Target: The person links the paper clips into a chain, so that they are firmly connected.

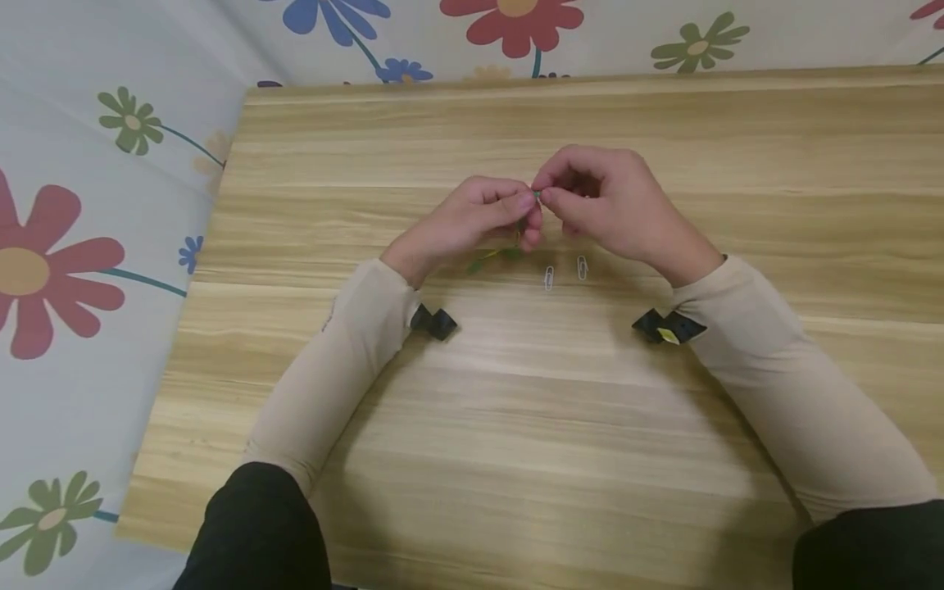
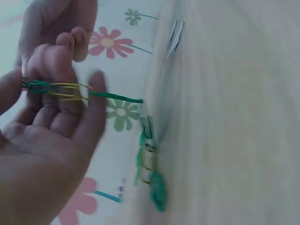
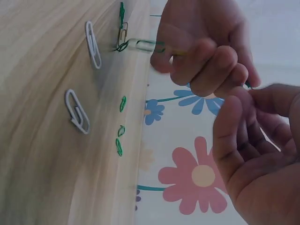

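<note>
My left hand [image 1: 468, 217] holds a chain of linked green and yellow paper clips [image 2: 70, 89]. In the left wrist view the chain runs across the fingers, and its lower end hangs down to the tabletop. At the chain's top end, a green paper clip [image 1: 537, 194] shows between the fingertips of both hands. My right hand [image 1: 623, 205] pinches that clip with thumb and forefinger, mostly hiding it. Just in front of the hands, two white paper clips [image 1: 549, 279] lie side by side on the table.
Several loose green paper clips [image 3: 123, 104] lie on the wooden table [image 1: 516, 459] beyond the hands. A flower-printed cloth [image 1: 605, 41] hangs behind the table's far edge and along its left side. Black wrist mounts [image 1: 442, 324] stick out from the sleeves.
</note>
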Tool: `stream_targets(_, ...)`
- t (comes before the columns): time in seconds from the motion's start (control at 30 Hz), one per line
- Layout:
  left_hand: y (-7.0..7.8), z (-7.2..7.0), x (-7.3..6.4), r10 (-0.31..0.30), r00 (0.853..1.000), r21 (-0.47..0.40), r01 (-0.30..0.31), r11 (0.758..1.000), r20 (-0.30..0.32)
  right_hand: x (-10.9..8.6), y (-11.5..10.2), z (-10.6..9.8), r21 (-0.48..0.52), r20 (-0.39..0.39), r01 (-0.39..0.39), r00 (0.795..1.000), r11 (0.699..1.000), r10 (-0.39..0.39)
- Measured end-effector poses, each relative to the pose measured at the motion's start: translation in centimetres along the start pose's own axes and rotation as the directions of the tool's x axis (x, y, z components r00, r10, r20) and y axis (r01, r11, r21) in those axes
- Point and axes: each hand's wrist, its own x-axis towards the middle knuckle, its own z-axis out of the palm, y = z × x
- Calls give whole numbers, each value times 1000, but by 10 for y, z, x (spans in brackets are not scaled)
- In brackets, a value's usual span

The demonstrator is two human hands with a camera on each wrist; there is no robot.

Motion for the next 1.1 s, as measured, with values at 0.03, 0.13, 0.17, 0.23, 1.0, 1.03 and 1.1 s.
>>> stream_targets(0.03,-3,-3,-1,-3,1000,-64,2,998,-13,0,1,-1,5,-7,-13,1000,1000,13)
stream_targets(0.13,-11,-11,-3,-13,998,-229,0,973,-54,-1,4,-5,-51,-16,-76,997,996,76)
stream_targets(0.17,-14,-14,-3,-19,997,-280,-1,960,-70,-1,6,-7,-93,-13,-102,995,990,101)
stream_targets(0.23,-20,-19,-3,-38,995,-367,0,930,-96,-3,12,-11,-201,13,-156,987,967,162)
stream_targets(1.0,-42,-22,0,-14,972,-453,-97,886,-236,-31,27,11,-614,263,-2,942,789,207)
stream_targets(1.03,-42,-20,1,-9,967,-438,-107,893,-254,-29,30,8,-575,268,-16,941,818,207)
stream_targets(1.1,-44,-15,3,-6,956,-405,-119,906,-294,-24,37,4,-419,265,-102,937,902,229)
